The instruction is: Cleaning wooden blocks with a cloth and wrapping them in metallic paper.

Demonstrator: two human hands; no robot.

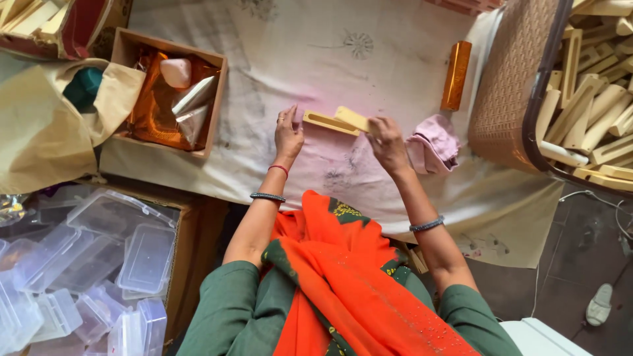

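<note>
A white cloth (369, 59), stained pink and grey, covers the work table across the far half of the scene. At the far right a brown woven basket (511, 86) is heaped with pale yellow slotted pieces (593, 112). On the near left, clear plastic lidded boxes (99, 264) lie piled, and on the far left an open cardboard box (168, 89) holds orange film, a pink lump and foil cones. A crumpled pink rag (432, 145) lies just right of the hands, and an orange rectangular block (456, 74) rests farther off on the cloth.

At the middle, the left hand (288, 136) presses flat, fingers extended, on the left end of a long pale yellow piece (326, 122) lying on the cloth. The right hand (387, 142) is closed around a shorter yellow piece (353, 118), held tilted over the long one and touching it.

The likeliest mishap is the tilted piece meeting the long one at a skewed angle, so it jams or slips aside. With only fingertips steadying it, the long piece could also slide on the loose cloth.
</note>
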